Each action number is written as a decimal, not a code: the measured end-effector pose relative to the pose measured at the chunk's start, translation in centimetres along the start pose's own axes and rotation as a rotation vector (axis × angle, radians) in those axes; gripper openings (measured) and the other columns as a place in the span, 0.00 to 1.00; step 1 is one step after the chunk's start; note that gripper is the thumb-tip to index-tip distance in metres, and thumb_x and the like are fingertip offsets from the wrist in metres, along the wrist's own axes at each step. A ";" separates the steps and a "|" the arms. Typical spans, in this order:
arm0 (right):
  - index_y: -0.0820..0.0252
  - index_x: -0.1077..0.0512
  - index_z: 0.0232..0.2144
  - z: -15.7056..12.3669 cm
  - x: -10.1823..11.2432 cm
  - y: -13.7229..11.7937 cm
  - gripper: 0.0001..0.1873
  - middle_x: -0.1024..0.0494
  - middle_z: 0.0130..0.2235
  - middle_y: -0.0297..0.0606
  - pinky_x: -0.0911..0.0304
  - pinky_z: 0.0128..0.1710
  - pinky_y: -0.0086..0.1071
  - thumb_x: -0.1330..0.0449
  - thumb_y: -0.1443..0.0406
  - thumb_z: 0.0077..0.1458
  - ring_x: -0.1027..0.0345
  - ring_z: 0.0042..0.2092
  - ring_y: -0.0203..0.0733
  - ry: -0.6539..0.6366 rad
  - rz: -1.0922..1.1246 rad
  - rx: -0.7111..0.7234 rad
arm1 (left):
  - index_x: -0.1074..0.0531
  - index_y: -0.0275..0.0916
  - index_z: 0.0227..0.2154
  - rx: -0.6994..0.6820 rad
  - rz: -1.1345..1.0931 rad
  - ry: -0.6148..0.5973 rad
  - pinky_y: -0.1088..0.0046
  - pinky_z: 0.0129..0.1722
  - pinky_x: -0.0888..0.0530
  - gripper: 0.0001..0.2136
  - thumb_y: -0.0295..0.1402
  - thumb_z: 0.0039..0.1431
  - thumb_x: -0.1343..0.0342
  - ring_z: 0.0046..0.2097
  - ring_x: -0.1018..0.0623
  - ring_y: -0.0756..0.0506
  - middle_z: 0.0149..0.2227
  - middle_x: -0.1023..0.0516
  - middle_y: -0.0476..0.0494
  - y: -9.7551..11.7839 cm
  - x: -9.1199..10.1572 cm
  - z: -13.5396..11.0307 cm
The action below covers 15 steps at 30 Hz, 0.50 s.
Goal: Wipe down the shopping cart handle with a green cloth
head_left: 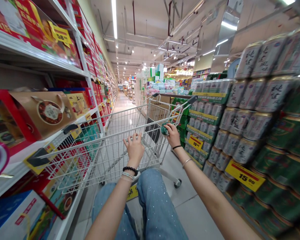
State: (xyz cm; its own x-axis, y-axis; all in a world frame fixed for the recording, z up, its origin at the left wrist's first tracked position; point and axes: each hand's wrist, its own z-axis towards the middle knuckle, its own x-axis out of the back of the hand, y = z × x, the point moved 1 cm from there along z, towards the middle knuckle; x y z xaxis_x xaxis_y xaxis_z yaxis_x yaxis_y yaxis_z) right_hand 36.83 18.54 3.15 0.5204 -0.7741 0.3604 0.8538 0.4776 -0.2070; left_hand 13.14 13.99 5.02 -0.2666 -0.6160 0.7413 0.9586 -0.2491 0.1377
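Observation:
A wire shopping cart (95, 156) stands tilted in a supermarket aisle just ahead of my knees in blue jeans (155, 203). Nothing shows inside its basket. My left hand (134, 149), with bead bracelets on the wrist, has its fingers curled over the wire rim at the cart's rear. My right hand (172, 134) is closed round the green grip (163, 129) at the right end of the cart's handle.
Shelves of red and brown gift boxes (45, 113) run close along the left. Stacked packs of cans (242, 123) and green cases (285, 166) with yellow price signs (245, 175) crowd the right. The tiled aisle (120, 103) stretches ahead between them.

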 end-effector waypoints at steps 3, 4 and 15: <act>0.57 0.25 0.47 -1.1 0.3 0.2 0.33 0.26 0.50 0.44 0.37 0.58 0.44 0.52 0.78 0.40 0.34 0.55 0.45 -0.123 0.080 0.038 | 0.32 0.41 0.58 0.002 -0.006 -0.003 0.39 0.62 0.43 0.27 0.22 0.55 0.54 0.57 0.33 0.33 0.58 0.29 0.37 0.1 0.1 0.1; 0.57 0.26 0.47 -1.0 0.6 0.2 0.33 0.26 0.50 0.44 0.36 0.58 0.44 0.52 0.78 0.40 0.34 0.55 0.45 -0.109 0.096 0.038 | 0.32 0.42 0.58 0.002 -0.005 -0.004 0.39 0.63 0.43 0.27 0.22 0.54 0.53 0.57 0.33 0.33 0.58 0.29 0.37 0.1 0.1 0.1; 0.57 0.31 0.55 8.6 3.7 3.5 0.34 0.30 0.53 0.45 0.42 0.61 0.47 0.52 0.76 0.45 0.38 0.58 0.47 0.505 -0.041 -0.119 | 0.31 0.41 0.57 -0.002 0.030 0.033 0.40 0.62 0.42 0.26 0.21 0.55 0.55 0.56 0.32 0.34 0.57 0.28 0.39 -0.2 0.0 -0.2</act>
State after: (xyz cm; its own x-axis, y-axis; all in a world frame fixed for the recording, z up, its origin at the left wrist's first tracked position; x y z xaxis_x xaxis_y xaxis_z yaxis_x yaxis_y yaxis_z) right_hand 41.66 20.96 11.56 0.4025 -0.9091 -0.1075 0.8536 0.4151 -0.3148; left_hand 12.97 13.89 4.89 -0.2406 -0.6478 0.7228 0.9662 -0.2313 0.1143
